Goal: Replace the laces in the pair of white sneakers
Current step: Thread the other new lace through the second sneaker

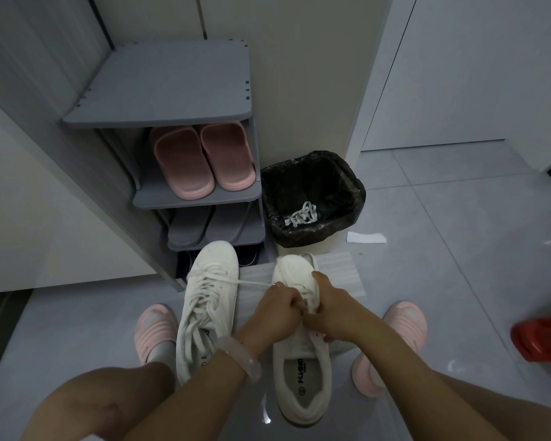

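On the near grey tiled floor (427, 218), a white lace (255, 283) is pinched by the left hand (275, 310) and right hand (326, 313) over the right white sneaker (303, 377), the laced left white sneaker (209, 300) alongside, discarded white laces (301, 214) farther off in the black-lined bin (312, 198).

The gray floor (442, 281) held two white sneakers (209, 313) side by side, a bin (312, 198) with a black bag, a white paper scrap (365, 238) and a gray shoe shelf (198, 198).

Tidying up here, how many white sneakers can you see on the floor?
2: the laced left sneaker before the shoe rack, the right sneaker under both hands.
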A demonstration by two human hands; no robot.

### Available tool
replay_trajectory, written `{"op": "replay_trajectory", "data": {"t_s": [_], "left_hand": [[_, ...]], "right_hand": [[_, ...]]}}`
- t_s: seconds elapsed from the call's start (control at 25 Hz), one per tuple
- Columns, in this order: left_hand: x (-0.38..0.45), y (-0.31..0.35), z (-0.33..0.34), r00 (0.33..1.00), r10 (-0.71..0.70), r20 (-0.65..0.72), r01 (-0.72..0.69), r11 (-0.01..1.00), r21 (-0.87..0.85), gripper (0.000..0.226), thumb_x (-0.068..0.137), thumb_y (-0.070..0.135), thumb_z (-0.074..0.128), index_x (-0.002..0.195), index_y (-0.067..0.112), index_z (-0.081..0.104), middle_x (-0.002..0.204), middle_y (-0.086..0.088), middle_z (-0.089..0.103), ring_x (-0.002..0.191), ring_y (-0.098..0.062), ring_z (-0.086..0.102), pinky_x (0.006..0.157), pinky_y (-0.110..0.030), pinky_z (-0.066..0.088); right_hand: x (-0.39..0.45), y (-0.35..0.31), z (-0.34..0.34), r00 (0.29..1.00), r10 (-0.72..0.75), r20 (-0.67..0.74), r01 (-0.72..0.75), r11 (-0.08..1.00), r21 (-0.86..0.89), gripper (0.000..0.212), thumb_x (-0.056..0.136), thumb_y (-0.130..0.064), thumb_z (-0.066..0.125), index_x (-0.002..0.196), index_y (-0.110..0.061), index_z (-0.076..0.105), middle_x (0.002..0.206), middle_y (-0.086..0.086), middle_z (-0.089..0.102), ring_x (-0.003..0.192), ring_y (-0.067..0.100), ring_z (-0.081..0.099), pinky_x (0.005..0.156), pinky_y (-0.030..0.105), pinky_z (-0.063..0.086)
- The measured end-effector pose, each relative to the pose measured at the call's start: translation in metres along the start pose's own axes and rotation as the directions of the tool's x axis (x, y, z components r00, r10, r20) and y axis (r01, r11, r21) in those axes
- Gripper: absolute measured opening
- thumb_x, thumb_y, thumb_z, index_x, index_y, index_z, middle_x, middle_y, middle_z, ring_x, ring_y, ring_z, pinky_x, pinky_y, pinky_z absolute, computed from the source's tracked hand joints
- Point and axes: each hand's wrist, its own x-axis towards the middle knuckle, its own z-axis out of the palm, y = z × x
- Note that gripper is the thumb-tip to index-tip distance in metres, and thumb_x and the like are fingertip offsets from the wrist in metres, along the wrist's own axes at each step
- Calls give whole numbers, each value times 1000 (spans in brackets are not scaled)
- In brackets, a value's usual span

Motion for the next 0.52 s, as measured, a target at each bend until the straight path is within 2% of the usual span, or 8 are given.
{"op": "replay_trajectory", "data": {"t_s": [0.08, 0.16, 0.2, 0.24, 0.28, 0.36, 0.44, 0.52], "left_hand": [[-3, 16, -31, 997, -78, -22, 63, 910, -409, 25, 90, 0, 45, 72, 11, 57, 81, -4, 52, 75, -13, 50, 71, -16, 40], [-12, 29, -82, 996, -89, -27, 11, 399, -917, 25, 92, 2, 42, 71, 10, 54, 77, -6, 63, 81, -20, 63, 80, -27, 51], [-14, 30, -104, 996, -75, -55, -42, 162, -986, 26, 93, 5, 39, 70, 8, 52, 77, -8, 67, 82, -22, 68, 79, -32, 57], [-17, 30, -118, 992, -97, -79, -70, 91, -993, 29, 93, 8, 37, 67, 8, 49, 71, -8, 67, 73, -22, 70, 70, -33, 59], [-17, 26, -124, 984, -163, -79, -51, 169, -984, 30, 92, 9, 35, 64, 9, 45, 60, -7, 62, 56, -17, 66, 56, -28, 58], [-11, 16, -109, 935, -351, -51, 167, 564, -809, 29, 91, 11, 34, 63, 11, 43, 51, -4, 50, 34, -12, 44, 41, -19, 43], [-5, 6, -73, 940, -341, -26, 309, 879, -363, 25, 95, 18, 35, 75, 10, 48, 70, -11, 57, 53, -19, 52, 51, -23, 38], [-5, -3, -38, 972, -217, 88, 217, 976, 3, 26, 97, 29, 36, 98, 8, 51, 102, -15, 60, 87, -24, 56, 69, -28, 37]], "right_hand": [[1, 0, -1, 1000, 27, 1, -27, 999, 25, 82, 82, -16, 61, 145, -24, 8, 107, 11, 54, 93, 30, 62, 73, 42, 59], [0, -1, 0, 999, 43, -2, -43, 999, 30, 83, 82, -18, 61, 145, -22, 7, 104, 9, 53, 91, 29, 64, 73, 41, 59], [1, 0, 1, 999, 51, -1, -51, 998, 26, 82, 83, -20, 60, 146, -21, 7, 104, 8, 52, 91, 28, 63, 71, 40, 59], [2, 0, 2, 998, 58, 0, -58, 998, 30, 81, 83, -22, 59, 146, -21, 7, 105, 8, 51, 91, 27, 62, 69, 37, 59], [3, 2, 3, 997, 75, -2, -75, 996, 45, 79, 85, -24, 58, 145, -21, 8, 108, 8, 50, 92, 26, 61, 65, 35, 59], [10, 6, 4, 984, 166, -66, -157, 980, 121, 68, 89, -28, 53, 144, -16, 16, 118, 12, 51, 97, 28, 59, 68, 36, 58], [20, 13, 5, 955, 226, -192, -194, 966, 172, 43, 92, -33, 49, 125, -6, 44, 107, 12, 57, 92, 26, 60, 79, 41, 56], [26, 17, 7, 941, 187, -283, -163, 981, 105, 23, 92, -31, 51, 81, -11, 53, 76, 2, 53, 71, 17, 54, 68, 33, 53]]}}
